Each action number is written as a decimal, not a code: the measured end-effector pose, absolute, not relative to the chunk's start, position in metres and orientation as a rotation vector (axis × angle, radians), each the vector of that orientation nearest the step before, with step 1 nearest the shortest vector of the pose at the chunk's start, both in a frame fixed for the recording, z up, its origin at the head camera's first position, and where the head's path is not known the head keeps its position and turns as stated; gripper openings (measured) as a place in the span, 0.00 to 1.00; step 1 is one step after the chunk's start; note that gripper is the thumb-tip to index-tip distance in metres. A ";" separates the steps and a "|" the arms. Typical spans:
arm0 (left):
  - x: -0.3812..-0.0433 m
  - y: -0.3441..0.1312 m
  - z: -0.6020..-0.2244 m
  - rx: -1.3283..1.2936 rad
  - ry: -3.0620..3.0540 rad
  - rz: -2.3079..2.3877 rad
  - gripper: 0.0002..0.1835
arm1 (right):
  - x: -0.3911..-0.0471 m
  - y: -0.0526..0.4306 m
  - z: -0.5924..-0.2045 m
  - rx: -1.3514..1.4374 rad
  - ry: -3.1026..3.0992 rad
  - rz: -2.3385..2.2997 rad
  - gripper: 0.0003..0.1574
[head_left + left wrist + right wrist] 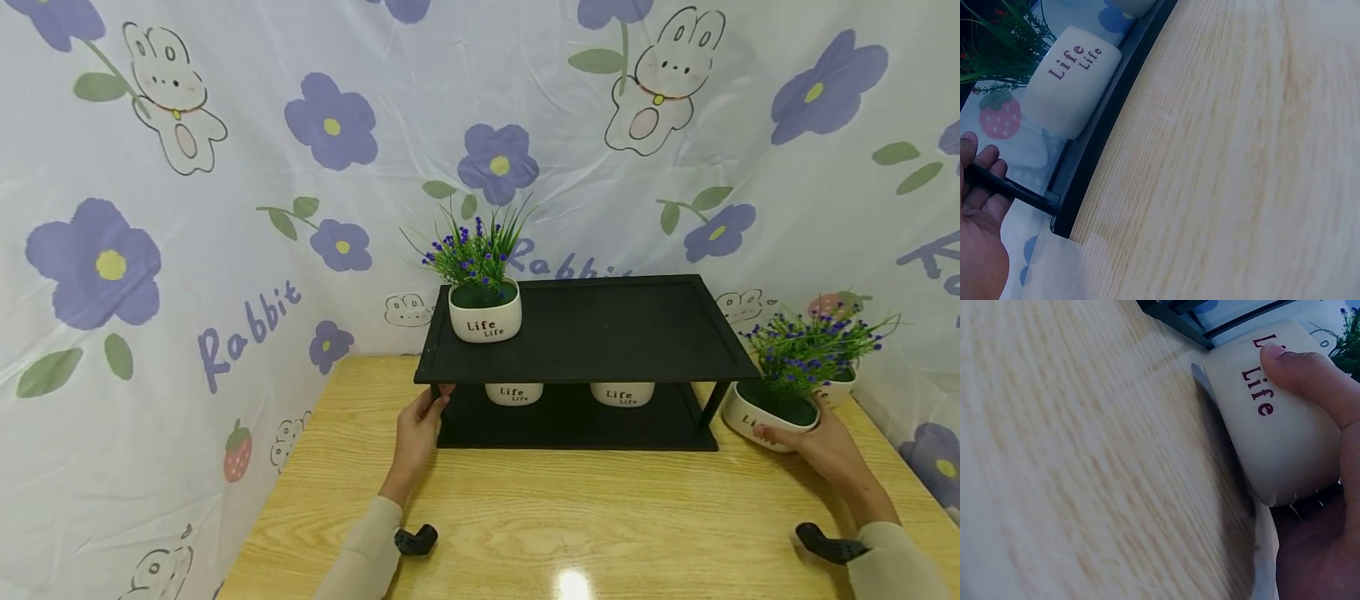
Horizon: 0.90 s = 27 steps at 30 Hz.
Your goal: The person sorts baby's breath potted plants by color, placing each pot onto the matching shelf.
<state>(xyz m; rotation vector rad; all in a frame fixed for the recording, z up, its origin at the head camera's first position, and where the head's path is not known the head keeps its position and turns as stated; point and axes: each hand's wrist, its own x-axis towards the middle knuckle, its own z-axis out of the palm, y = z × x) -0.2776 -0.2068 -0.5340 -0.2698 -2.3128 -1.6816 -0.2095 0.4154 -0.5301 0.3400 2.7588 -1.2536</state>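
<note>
A two-tier black shelf (600, 333) stands on the wooden table. My left hand (422, 417) holds its front left post (1019, 194), thumb on one side and fingers behind. To the right of the shelf, my right hand (817, 442) grips a white oval flowerpot (768, 417) with purple flowers. Its thumb lies across the "Life" lettering, and in the right wrist view the pot (1279, 437) is tilted close over the table. Another white flowerpot (838, 385) is just behind it, partly hidden.
One flowerpot (486, 321) sits on the top tier at the left. Two more, a left pot (514, 393) and a right pot (622, 393), stand on the lower tier, half hidden by the top board. A patterned cloth (420, 100) hangs behind the table (525, 508).
</note>
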 end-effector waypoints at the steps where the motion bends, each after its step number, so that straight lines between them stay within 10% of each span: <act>1: -0.278 -0.207 -0.534 -0.266 -2.313 -1.681 0.15 | -0.209 0.416 -0.529 0.343 2.763 -1.252 0.76; 27: -0.279 -0.205 -0.533 -0.237 -2.315 -1.692 0.15 | -0.206 0.424 -0.484 0.306 2.893 -1.294 0.73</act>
